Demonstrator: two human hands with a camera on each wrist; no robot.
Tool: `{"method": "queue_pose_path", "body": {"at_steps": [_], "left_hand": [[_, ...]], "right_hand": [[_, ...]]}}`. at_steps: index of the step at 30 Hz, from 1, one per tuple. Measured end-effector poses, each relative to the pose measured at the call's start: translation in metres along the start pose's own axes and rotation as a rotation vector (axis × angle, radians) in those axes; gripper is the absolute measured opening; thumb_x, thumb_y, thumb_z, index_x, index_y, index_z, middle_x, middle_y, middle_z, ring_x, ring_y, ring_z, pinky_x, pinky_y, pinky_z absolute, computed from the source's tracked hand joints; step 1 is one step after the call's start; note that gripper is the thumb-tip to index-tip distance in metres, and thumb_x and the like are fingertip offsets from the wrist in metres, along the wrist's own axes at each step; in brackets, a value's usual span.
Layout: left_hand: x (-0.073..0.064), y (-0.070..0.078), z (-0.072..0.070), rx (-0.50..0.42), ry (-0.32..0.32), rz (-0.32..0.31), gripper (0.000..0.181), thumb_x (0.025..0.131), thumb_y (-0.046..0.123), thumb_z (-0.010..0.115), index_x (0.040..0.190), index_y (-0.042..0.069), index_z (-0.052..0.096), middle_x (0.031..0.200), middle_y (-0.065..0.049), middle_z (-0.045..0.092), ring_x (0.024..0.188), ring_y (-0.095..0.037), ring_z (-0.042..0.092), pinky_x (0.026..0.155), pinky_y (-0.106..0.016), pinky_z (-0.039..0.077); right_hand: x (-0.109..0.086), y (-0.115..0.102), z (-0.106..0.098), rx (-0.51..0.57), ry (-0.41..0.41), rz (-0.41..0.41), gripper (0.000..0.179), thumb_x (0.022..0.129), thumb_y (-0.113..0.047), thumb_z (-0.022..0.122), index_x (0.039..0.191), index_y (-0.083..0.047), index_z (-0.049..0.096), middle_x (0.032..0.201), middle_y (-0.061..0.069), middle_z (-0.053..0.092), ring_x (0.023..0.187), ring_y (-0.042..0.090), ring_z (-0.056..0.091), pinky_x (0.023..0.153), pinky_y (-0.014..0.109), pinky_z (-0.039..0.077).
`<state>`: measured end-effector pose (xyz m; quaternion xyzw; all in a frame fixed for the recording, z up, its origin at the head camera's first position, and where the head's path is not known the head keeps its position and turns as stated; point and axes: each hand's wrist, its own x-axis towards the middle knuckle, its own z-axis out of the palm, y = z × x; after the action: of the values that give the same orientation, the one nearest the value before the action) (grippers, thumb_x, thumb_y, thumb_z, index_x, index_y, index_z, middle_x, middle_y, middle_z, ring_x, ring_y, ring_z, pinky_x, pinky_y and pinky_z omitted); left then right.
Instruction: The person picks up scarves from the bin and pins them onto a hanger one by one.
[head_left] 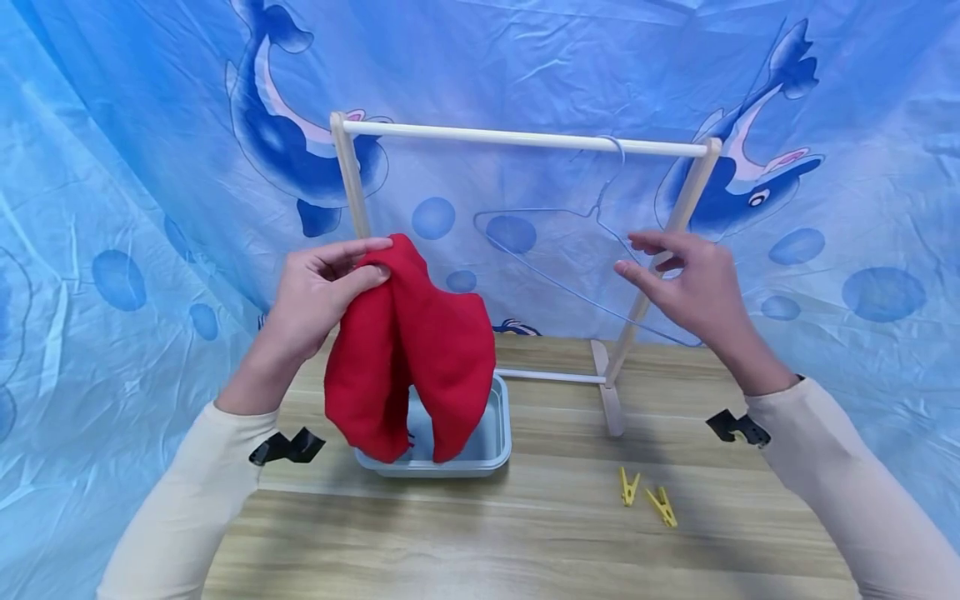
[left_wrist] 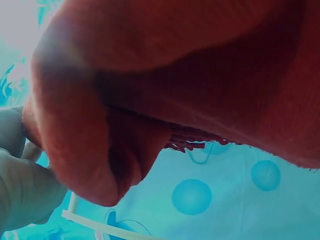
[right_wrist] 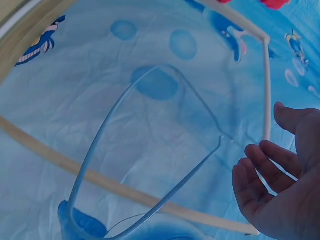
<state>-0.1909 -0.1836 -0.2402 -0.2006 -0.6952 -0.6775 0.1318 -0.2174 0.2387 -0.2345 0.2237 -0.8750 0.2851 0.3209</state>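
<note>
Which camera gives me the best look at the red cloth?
The head view: it shows the red cloth nearly whole, hanging from the left hand. The left wrist view gives a dark, cropped close-up, with fringe; the right wrist view has only red patches at its top edge, probably the cloth.

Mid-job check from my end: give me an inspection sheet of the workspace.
Surface: wood-grain tabletop.
Job's things: red fringed cloth, partly hiding a grey-blue tub in the head view; wire hanger hanging from the rack's white bar.
Clutter: two yellow clothespins on the tabletop.
Grippers: left hand pinches the cloth; right hand holds nothing, near the hanger.
Cables: nothing seen.
Surroundings: blue whale-print sheet.
</note>
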Motion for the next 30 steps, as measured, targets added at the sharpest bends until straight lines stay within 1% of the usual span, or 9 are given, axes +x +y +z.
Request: {"method": "queue_pose_path", "body": {"at_steps": [4, 7, 8, 13, 17, 23, 26, 30], "left_hand": [[0.001, 0.007, 0.001, -0.019, 0.003, 0.013, 0.029, 0.093, 0.005, 0.074, 0.122, 0.009, 0.076, 0.104, -0.006, 0.073, 0.090, -0.018, 0.068, 0.069, -0.022, 0.058], [0.002, 0.011, 0.003, -0.031, -0.003, 0.004, 0.029, 0.092, 0.005, 0.074, 0.122, 0.008, 0.076, 0.106, -0.007, 0.073, 0.093, -0.019, 0.069, 0.070, -0.023, 0.059], [0.002, 0.013, 0.004, -0.037, -0.006, -0.001, 0.029, 0.092, 0.004, 0.074, 0.122, 0.008, 0.076, 0.106, -0.007, 0.073, 0.093, -0.019, 0.069, 0.071, -0.023, 0.059], [0.002, 0.017, 0.007, -0.050, -0.013, -0.023, 0.029, 0.092, 0.004, 0.074, 0.121, 0.009, 0.076, 0.107, -0.009, 0.072, 0.094, -0.020, 0.068, 0.070, -0.023, 0.059], [0.001, 0.021, 0.009, -0.071, -0.022, -0.027, 0.028, 0.092, 0.003, 0.073, 0.120, 0.009, 0.077, 0.107, -0.009, 0.072, 0.094, -0.019, 0.069, 0.071, -0.023, 0.059], [0.001, 0.029, 0.013, -0.078, -0.031, -0.018, 0.029, 0.093, 0.004, 0.074, 0.121, 0.008, 0.076, 0.107, -0.009, 0.073, 0.094, -0.019, 0.069, 0.071, -0.024, 0.059], [0.000, 0.032, 0.015, -0.072, -0.031, -0.008, 0.029, 0.093, 0.004, 0.074, 0.121, 0.008, 0.076, 0.106, -0.009, 0.073, 0.093, -0.020, 0.069, 0.070, -0.024, 0.059], [0.001, 0.035, 0.016, -0.067, -0.034, 0.012, 0.028, 0.093, 0.003, 0.073, 0.120, 0.008, 0.077, 0.105, -0.009, 0.073, 0.092, -0.020, 0.069, 0.069, -0.024, 0.059]], "right_hand": [[0.004, 0.012, 0.001, 0.007, 0.002, 0.059, 0.041, 0.091, -0.031, 0.080, 0.122, -0.006, 0.074, 0.107, 0.018, 0.073, 0.091, 0.034, 0.070, 0.071, 0.001, 0.041], [0.006, 0.020, 0.002, 0.020, -0.014, 0.108, 0.042, 0.092, -0.034, 0.078, 0.122, -0.005, 0.074, 0.105, 0.019, 0.073, 0.088, 0.036, 0.070, 0.068, 0.002, 0.042], [0.006, 0.022, 0.003, 0.022, -0.023, 0.125, 0.043, 0.092, -0.035, 0.077, 0.123, -0.005, 0.074, 0.105, 0.018, 0.073, 0.087, 0.035, 0.071, 0.067, 0.002, 0.042], [0.007, 0.033, 0.007, 0.050, -0.078, 0.210, 0.050, 0.094, -0.043, 0.073, 0.126, -0.005, 0.072, 0.110, 0.018, 0.074, 0.092, 0.034, 0.071, 0.065, 0.005, 0.045], [0.005, 0.039, 0.010, 0.063, -0.115, 0.264, 0.053, 0.095, -0.046, 0.071, 0.128, -0.005, 0.070, 0.110, 0.019, 0.073, 0.095, 0.032, 0.069, 0.065, 0.007, 0.045], [0.002, 0.043, 0.013, 0.066, -0.134, 0.291, 0.046, 0.098, -0.040, 0.068, 0.129, -0.006, 0.070, 0.108, 0.021, 0.074, 0.096, 0.033, 0.070, 0.066, 0.008, 0.045], [0.002, 0.045, 0.013, 0.072, -0.134, 0.293, 0.042, 0.100, -0.036, 0.067, 0.128, -0.005, 0.070, 0.105, 0.021, 0.074, 0.094, 0.032, 0.070, 0.063, 0.012, 0.046], [0.002, 0.046, 0.013, 0.108, -0.114, 0.322, 0.041, 0.101, -0.035, 0.065, 0.127, -0.003, 0.071, 0.104, 0.022, 0.073, 0.090, 0.029, 0.070, 0.063, 0.014, 0.048]]}}
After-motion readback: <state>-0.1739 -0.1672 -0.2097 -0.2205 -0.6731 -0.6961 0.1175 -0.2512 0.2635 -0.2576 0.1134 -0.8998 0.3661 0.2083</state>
